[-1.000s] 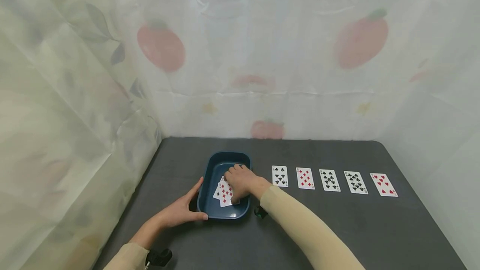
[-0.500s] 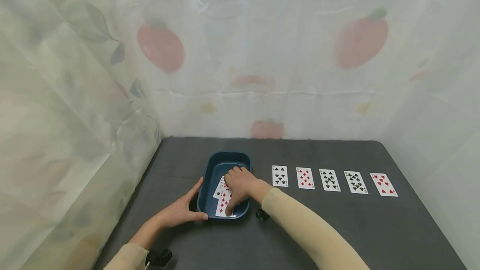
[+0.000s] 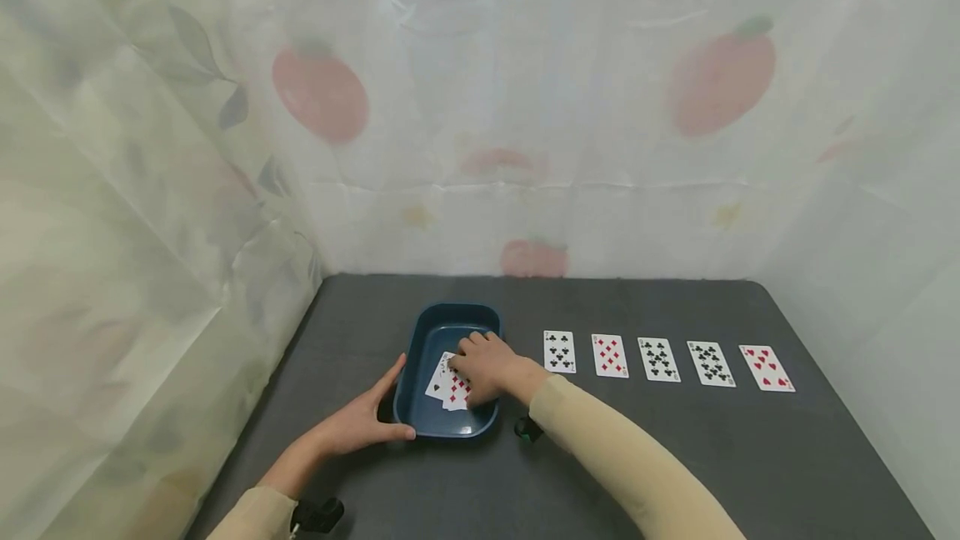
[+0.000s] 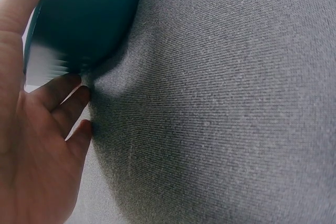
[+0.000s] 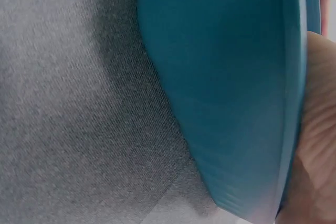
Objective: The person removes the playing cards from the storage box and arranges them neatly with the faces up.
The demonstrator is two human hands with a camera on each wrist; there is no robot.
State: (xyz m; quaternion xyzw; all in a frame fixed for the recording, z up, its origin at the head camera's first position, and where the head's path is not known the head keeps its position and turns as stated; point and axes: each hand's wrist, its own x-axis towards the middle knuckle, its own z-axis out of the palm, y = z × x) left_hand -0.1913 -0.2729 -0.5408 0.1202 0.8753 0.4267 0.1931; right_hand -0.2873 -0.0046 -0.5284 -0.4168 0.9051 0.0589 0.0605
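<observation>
A dark blue rectangular tray (image 3: 429, 338) with rounded corners stands left of centre on the table. Inside it lie overlapping playing cards, a black-suit card (image 3: 434, 387) partly under a red diamonds card (image 3: 453, 396). My right hand (image 3: 491, 369) reaches in over the tray's right wall, thumb and curled fingers on the diamonds card and covering part of it. My left hand (image 3: 362, 422) spans the near left corner of the tray, thumb at the front and index finger along the left side. In the left wrist view its loosely extended fingers (image 4: 68, 98) lie against the tray's outer wall (image 4: 89, 19).
Several face-up playing cards lie in a spaced row right of the tray, from a clubs card (image 3: 559, 352) by the tray to a hearts card (image 3: 767, 368) at the far right. The dark table (image 3: 637, 448) ends at a patterned curtain (image 3: 465, 107) behind and at both sides.
The diamonds card slid toward the tray's near end with my right thumb, then back up and slightly right. The left hand and tray stayed put.
</observation>
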